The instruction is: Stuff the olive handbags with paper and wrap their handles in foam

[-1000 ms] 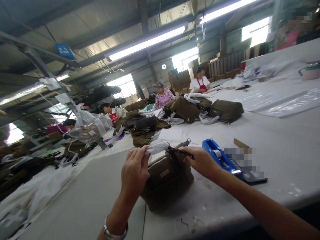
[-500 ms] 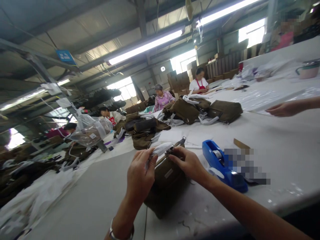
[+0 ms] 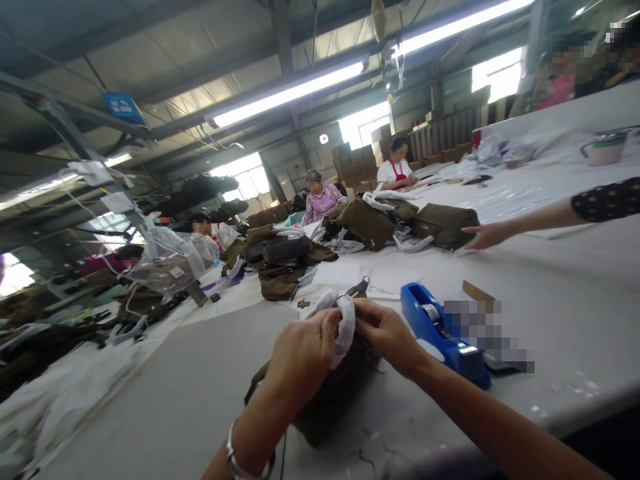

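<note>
A dark olive-brown bag (image 3: 325, 407) rests on the white table near its front edge, partly hidden under my hands. My left hand (image 3: 305, 353) is closed round a white-wrapped strap (image 3: 346, 327), which loops up above the top of the bag. Close beside the loop, on the right, my right hand (image 3: 387, 333) has its fingers pressed together at the bag's top edge; what they pinch is hidden. A small metal ring stands up just behind the bag's top.
Right of the bag sits a blue tape dispenser (image 3: 445, 340), with a brown strip (image 3: 479, 291) beyond it. Olive bags (image 3: 370, 223) lie piled farther back. From the right, another person's hand (image 3: 487, 235) touches one. White wrapping (image 3: 75, 400) covers the left side.
My left hand has turned and lowered over the bag, and the white strap now curves in a loop. The other person's hand has moved left to a piled bag.
</note>
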